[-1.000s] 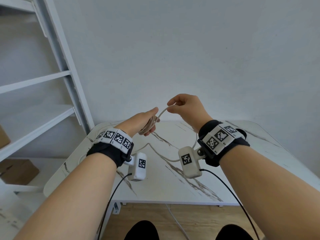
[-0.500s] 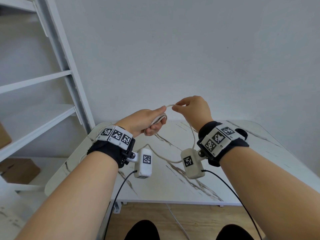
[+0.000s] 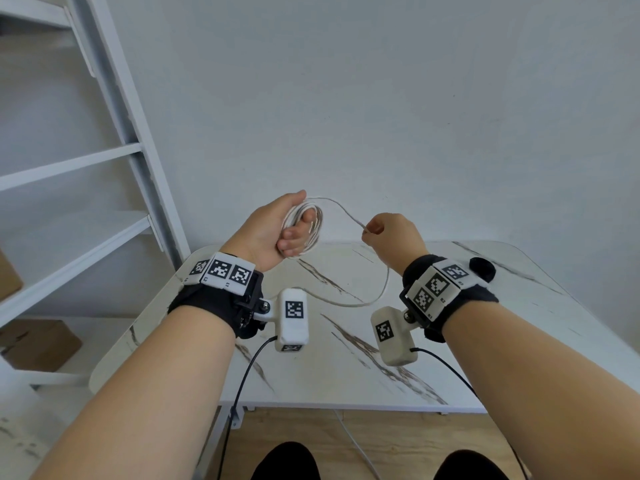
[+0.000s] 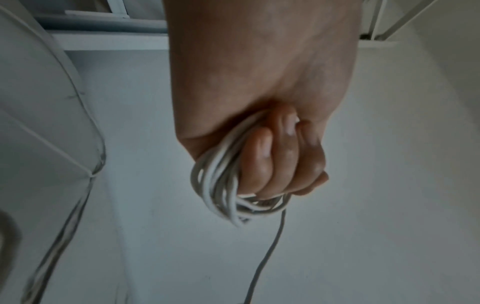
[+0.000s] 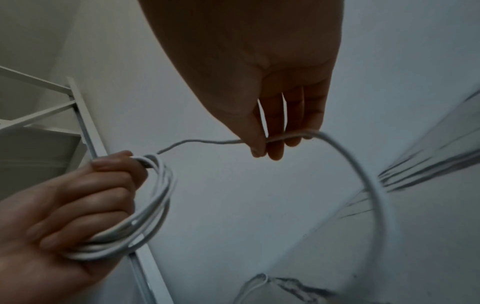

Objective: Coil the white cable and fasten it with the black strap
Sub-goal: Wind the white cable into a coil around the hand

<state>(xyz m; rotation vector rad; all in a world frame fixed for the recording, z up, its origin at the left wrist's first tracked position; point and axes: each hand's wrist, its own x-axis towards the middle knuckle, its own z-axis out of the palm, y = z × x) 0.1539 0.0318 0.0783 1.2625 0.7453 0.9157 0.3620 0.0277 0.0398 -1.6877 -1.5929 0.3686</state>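
My left hand (image 3: pixel 277 230) is raised above the table's far edge and grips a bundle of several loops of the white cable (image 3: pixel 313 223), fingers curled through the coil (image 4: pixel 218 185). A free run of the cable arcs from the coil to my right hand (image 3: pixel 388 233), which pinches it between thumb and fingertips (image 5: pixel 259 144). Past the right hand the cable (image 3: pixel 381 292) hangs in a slack loop down to the table. In the right wrist view the coil (image 5: pixel 155 207) sits in the left hand (image 5: pixel 64 216) at lower left. No black strap shows in any view.
The white marble-patterned table (image 3: pixel 346 375) lies below both hands against a plain wall. A white shelf frame (image 3: pixel 114 109) stands to the left, with a cardboard box (image 3: pixel 38 344) on its low shelf. Another white cable (image 3: pixel 353 441) hangs below the table's front edge.
Both hands have drawn apart. My left hand rose and turned, showing the coil as an open ring; my right hand moved right and down, stretching a length of cable between them.
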